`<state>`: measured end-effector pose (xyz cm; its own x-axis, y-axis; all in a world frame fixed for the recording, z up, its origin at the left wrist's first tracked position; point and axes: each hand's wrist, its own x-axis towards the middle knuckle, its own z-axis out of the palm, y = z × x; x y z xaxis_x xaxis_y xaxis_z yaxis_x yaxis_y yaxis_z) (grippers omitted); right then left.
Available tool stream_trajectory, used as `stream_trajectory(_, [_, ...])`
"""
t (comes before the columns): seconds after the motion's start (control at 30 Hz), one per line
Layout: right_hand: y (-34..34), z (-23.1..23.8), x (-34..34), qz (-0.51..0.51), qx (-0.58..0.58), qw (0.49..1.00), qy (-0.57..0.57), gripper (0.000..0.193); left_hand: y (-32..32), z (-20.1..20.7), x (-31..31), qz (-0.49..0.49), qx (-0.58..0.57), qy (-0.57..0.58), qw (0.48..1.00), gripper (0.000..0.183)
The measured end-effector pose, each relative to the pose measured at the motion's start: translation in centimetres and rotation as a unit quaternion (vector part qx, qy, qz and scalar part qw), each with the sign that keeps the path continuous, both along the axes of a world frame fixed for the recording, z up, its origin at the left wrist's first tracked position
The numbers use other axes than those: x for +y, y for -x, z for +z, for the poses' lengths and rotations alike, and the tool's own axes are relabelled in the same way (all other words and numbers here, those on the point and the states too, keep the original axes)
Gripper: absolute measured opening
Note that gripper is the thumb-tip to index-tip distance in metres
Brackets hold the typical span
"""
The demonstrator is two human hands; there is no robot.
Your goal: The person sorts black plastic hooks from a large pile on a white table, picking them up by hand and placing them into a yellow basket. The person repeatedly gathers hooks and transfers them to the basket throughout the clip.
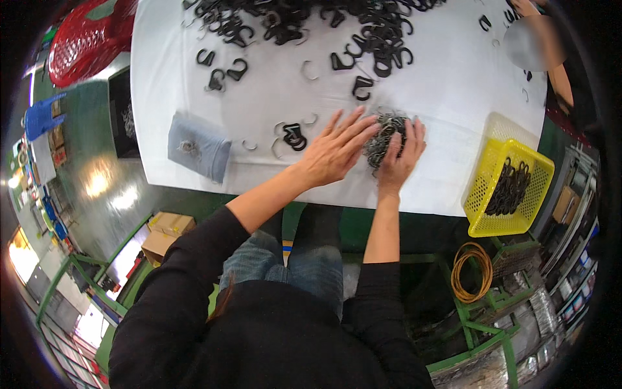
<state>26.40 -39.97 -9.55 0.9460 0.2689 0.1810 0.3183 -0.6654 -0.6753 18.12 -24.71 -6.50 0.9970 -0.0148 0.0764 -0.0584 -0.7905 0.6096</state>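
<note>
A tangled heap of small silvery wire pieces lies near the front edge of the white-covered table. My left hand is open, its fingers stretched toward the heap and touching its left side. Over the heap's right side, my right hand rests with fingers apart, holding nothing that I can make out. Left of my left hand are a few black plastic hooks with thin curved wires around them. One black hook lies just beyond the heap.
A large pile of black hooks covers the far side. A yellow basket holding black hooks stands at the right edge. A grey-blue cloth-like piece with wires on it lies left. Another person's arm reaches in at far right.
</note>
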Motion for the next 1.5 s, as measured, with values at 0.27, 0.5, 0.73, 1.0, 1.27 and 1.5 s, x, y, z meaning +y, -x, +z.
stream_trajectory(0.27, [-0.2,2.0,-0.4,-0.046,-0.087,0.995,0.007,0.038,8.2,-0.8,5.8,0.145,0.018,-0.036,0.989,0.067])
stream_trajectory(0.5, [3.7,2.6,7.4,0.238,-0.051,0.967,0.071,0.024,7.0,0.2,7.0,0.213,0.103,0.087,0.968,0.044])
stream_trajectory(0.73, [7.7,5.0,12.9,0.285,0.075,0.949,0.115,0.039,9.5,3.0,9.5,0.369,0.027,0.058,0.927,0.04])
stream_trajectory(1.0, [8.5,2.9,14.9,0.269,0.1,0.945,0.156,0.042,12.0,2.4,7.3,0.312,0.162,-0.006,0.936,0.039])
stream_trajectory(1.27, [5.4,5.1,11.8,0.131,0.372,0.918,-0.042,0.028,12.3,2.4,10.8,0.406,0.209,0.567,0.686,0.024])
stream_trajectory(1.5, [6.5,7.0,12.1,0.188,0.509,0.837,-0.07,0.027,10.0,4.2,9.0,0.424,0.139,0.673,0.59,0.026])
